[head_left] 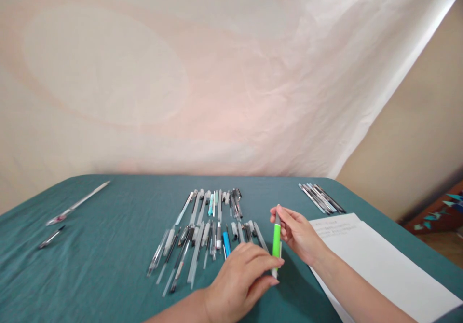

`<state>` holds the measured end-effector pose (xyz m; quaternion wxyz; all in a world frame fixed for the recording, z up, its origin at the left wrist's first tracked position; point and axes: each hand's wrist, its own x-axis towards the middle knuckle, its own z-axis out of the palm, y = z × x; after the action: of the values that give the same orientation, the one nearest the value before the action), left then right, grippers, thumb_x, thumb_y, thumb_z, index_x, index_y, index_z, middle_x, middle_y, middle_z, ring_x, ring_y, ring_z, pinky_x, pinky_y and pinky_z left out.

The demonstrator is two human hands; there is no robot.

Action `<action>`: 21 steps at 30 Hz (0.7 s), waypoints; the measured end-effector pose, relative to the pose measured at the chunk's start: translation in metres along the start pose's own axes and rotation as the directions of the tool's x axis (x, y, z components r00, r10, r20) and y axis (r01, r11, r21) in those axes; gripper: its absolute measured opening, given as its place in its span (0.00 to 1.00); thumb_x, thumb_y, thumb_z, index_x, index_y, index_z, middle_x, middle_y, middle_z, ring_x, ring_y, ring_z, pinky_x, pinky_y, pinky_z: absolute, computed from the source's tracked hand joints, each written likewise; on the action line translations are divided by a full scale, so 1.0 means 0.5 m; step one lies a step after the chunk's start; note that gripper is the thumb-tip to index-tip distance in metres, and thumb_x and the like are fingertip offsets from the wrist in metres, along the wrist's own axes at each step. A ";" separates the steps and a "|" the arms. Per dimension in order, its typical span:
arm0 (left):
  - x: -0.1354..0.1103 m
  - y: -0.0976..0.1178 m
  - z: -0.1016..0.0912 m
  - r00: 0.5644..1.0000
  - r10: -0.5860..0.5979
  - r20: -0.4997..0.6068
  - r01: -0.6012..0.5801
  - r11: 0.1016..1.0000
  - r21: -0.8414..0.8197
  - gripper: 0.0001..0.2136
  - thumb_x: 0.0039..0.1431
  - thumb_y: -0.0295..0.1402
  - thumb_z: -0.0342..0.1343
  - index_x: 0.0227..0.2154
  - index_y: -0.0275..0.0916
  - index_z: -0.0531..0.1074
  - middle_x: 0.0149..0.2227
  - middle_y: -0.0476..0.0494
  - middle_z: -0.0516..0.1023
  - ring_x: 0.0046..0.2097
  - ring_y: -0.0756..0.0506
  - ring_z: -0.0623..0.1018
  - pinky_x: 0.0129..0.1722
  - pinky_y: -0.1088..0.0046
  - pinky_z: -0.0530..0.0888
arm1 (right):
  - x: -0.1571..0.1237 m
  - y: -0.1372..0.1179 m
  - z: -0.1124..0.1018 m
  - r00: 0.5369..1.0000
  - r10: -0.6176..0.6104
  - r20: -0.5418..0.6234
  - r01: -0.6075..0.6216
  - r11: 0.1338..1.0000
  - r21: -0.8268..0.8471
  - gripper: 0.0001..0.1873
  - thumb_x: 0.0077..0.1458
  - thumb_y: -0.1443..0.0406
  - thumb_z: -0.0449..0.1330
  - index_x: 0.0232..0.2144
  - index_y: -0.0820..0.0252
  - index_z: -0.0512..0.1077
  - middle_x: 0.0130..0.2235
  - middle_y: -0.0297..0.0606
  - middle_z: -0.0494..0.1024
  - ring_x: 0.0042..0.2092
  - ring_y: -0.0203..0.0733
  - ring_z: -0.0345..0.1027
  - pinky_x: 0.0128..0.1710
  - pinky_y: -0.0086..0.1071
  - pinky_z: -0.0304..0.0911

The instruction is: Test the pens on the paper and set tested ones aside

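Teal tablecloth [90, 265]: green pen [277, 241] upright, both hands gripping ends.

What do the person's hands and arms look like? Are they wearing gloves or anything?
No gloves. The left hand and right hand are bare. The left forearm and right forearm are bare too: no sleeves, watch, bracelet or rings show.

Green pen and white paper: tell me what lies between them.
In the head view, the right hand lies between the green pen and the white paper, gripping the pen's top; nearer the camera, bare teal cloth.
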<state>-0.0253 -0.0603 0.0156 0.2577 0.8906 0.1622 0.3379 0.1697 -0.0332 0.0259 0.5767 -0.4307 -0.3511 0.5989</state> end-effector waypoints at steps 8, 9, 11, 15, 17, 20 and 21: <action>-0.002 -0.005 0.015 0.996 -0.032 -0.080 0.027 0.997 -0.066 0.11 0.61 0.27 0.48 0.45 0.42 0.66 0.39 0.44 0.74 0.41 0.47 0.71 0.43 0.71 0.65 | -0.005 -0.003 0.004 1.000 -0.029 0.007 0.029 0.999 -0.030 0.12 0.49 0.58 0.62 0.31 0.62 0.73 0.27 0.32 0.73 0.18 0.21 0.57 0.15 0.16 0.54; -0.002 -0.005 0.016 0.996 -0.032 -0.084 0.027 0.997 -0.069 0.10 0.61 0.26 0.48 0.44 0.42 0.66 0.38 0.44 0.74 0.40 0.47 0.71 0.42 0.71 0.65 | -0.006 -0.003 0.005 1.000 -0.028 0.011 0.029 0.999 -0.035 0.12 0.49 0.58 0.62 0.31 0.62 0.73 0.27 0.32 0.73 0.18 0.21 0.57 0.15 0.16 0.54; -0.002 -0.005 0.018 0.996 -0.029 -0.086 0.023 0.997 -0.070 0.09 0.61 0.26 0.48 0.43 0.41 0.67 0.37 0.44 0.74 0.39 0.47 0.71 0.41 0.71 0.65 | -0.009 -0.002 0.008 1.000 -0.022 0.022 0.023 0.999 -0.040 0.12 0.49 0.58 0.62 0.30 0.62 0.73 0.27 0.32 0.73 0.18 0.21 0.57 0.15 0.16 0.54; -0.003 -0.004 0.015 0.998 -0.015 -0.069 0.011 0.998 -0.064 0.09 0.61 0.26 0.47 0.43 0.41 0.66 0.37 0.43 0.73 0.40 0.47 0.70 0.41 0.71 0.66 | -0.012 -0.002 0.010 0.999 -0.025 0.026 0.026 0.999 -0.045 0.12 0.49 0.58 0.62 0.30 0.62 0.73 0.26 0.32 0.73 0.18 0.22 0.57 0.15 0.16 0.54; -0.003 -0.005 0.010 0.999 -0.014 -0.047 0.011 0.999 -0.053 0.10 0.61 0.26 0.47 0.44 0.41 0.66 0.39 0.43 0.72 0.41 0.47 0.70 0.42 0.70 0.66 | -0.011 -0.004 0.010 0.999 -0.037 0.016 0.038 0.998 -0.050 0.12 0.49 0.58 0.62 0.31 0.62 0.73 0.27 0.33 0.73 0.18 0.22 0.57 0.15 0.17 0.55; -0.001 -0.003 0.001 1.000 -0.024 -0.006 0.024 0.999 -0.035 0.11 0.61 0.26 0.47 0.46 0.41 0.65 0.41 0.41 0.71 0.43 0.46 0.69 0.44 0.69 0.66 | -0.011 -0.008 0.010 0.999 -0.048 0.007 0.048 0.997 -0.059 0.12 0.48 0.58 0.63 0.32 0.62 0.73 0.27 0.33 0.73 0.19 0.23 0.57 0.16 0.17 0.55; -0.001 -0.002 -0.002 1.000 -0.030 0.007 0.030 0.999 -0.032 0.12 0.61 0.27 0.47 0.46 0.41 0.65 0.42 0.41 0.71 0.43 0.46 0.69 0.44 0.68 0.66 | -0.010 -0.008 0.011 0.999 -0.049 0.005 0.050 0.997 -0.064 0.12 0.48 0.58 0.63 0.32 0.62 0.73 0.27 0.33 0.73 0.19 0.23 0.57 0.16 0.18 0.55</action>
<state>-0.0262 -0.0594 0.0154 0.2774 0.8849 0.1693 0.3337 0.1663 -0.0376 0.0324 0.5767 -0.4389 -0.3817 0.5737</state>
